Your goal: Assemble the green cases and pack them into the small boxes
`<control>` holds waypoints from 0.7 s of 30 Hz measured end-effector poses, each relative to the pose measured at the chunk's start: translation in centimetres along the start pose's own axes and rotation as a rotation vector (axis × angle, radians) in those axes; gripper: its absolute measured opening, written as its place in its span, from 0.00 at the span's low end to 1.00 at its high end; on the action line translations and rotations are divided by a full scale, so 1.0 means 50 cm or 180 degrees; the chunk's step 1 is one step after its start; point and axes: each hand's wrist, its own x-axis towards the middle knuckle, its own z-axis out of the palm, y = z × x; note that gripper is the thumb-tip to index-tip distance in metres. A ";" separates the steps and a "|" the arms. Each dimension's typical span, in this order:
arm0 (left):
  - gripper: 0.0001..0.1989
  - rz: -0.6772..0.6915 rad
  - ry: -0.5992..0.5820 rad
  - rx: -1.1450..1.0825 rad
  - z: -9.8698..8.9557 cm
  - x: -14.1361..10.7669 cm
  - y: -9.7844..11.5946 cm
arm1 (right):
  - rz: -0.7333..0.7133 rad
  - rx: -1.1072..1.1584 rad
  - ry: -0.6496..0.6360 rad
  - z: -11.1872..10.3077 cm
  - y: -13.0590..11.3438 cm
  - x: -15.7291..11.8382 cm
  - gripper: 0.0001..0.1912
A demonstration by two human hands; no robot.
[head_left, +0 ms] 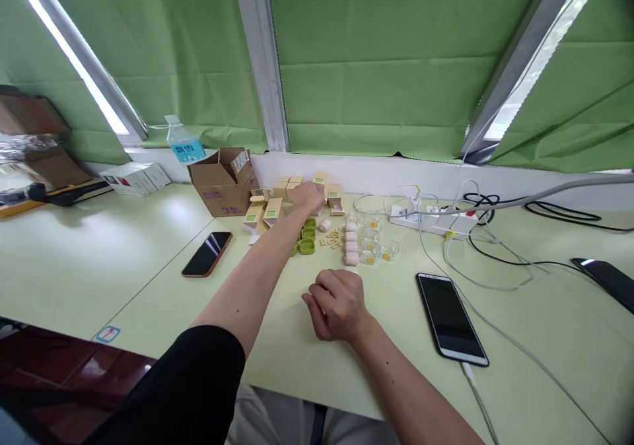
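My left hand [307, 196] reaches to the back of the table among small tan boxes [335, 201]; its fingers are hidden, so what it touches cannot be made out. Curled into a loose fist, my right hand [339, 304] rests over the table nearer to me; whether something small is inside is hidden. Between the hands lie green square trays [308, 245], one pale pink piece [325, 225] and small yellow pieces [333, 237]. A column of pink pieces [351, 247] stands beside clear plastic cups [370, 239].
An open cardboard box [222, 184] and a water bottle [184, 141] are at the back left. One phone [207, 254] lies left, another [452, 317] right with a cable. A white power strip [433, 219] and loose cables spread at the back right.
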 end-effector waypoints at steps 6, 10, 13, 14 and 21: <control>0.23 0.0325 0.0828 -0.0216 -0.045 -0.126 -0.029 | 0.0103 0.0124 0.0245 -0.010 0.011 0.006 0.12; 0.19 0.0917 0.1416 -0.0238 -0.064 -0.261 -0.094 | 0.0695 0.0403 0.0663 -0.012 0.026 0.009 0.05; 0.22 0.1695 0.2029 -0.0369 -0.078 -0.353 -0.145 | 0.1621 0.0861 0.0866 -0.008 0.033 0.013 0.06; 0.22 0.1841 0.2124 -0.0395 -0.084 -0.377 -0.158 | 0.1961 0.1092 0.0869 -0.005 0.034 0.015 0.12; 0.20 0.2340 0.2030 -0.0337 -0.086 -0.449 -0.183 | 0.3001 0.2597 0.0668 0.021 0.031 0.017 0.36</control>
